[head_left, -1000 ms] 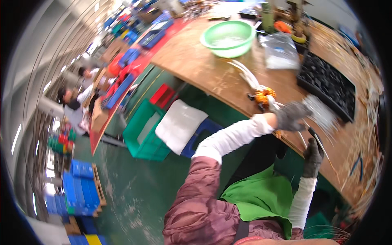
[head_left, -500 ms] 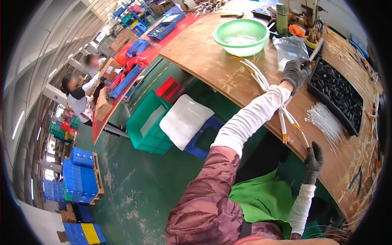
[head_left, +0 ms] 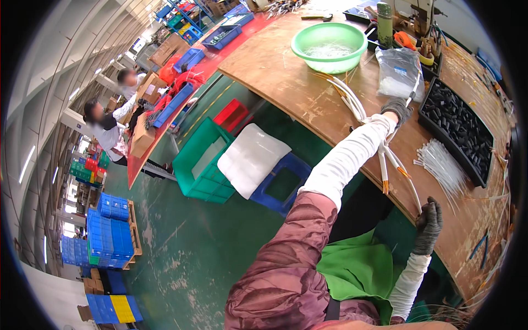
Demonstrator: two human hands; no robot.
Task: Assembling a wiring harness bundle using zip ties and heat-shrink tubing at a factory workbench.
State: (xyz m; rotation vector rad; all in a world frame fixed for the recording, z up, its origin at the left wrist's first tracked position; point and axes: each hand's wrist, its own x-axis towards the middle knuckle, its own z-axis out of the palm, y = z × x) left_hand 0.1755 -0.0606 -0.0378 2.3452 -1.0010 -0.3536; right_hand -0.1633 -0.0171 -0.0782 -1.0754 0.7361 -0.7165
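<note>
My left hand (head_left: 397, 109), in a dark grey glove, reaches across the table and is closed around a white cable; a slim pale length with a dark section sticks out beyond its fingers. Beneath my left forearm lies a bundle of white cables (head_left: 352, 100) with orange-brown wire ends. Its other ends (head_left: 384, 173) point toward the table's near edge. My right hand (head_left: 429, 226), gloved too, is closed by that edge on the end of one white cable (head_left: 413, 193). Its fingertips partly hide the grip.
A green basin (head_left: 329, 52) holds thin clear pieces. Near it are a plastic bag (head_left: 399, 71), a black tray (head_left: 430, 122) of small black sleeves, white cable ties (head_left: 441, 165) and blue-handled pliers (head_left: 479, 247). A blue stool (head_left: 283, 181) and green crate (head_left: 203, 165) stand left; two people work beyond.
My left hand has come back a little toward me, away from the plastic bag. My right hand has shifted slightly right and down, still on the cable end.
</note>
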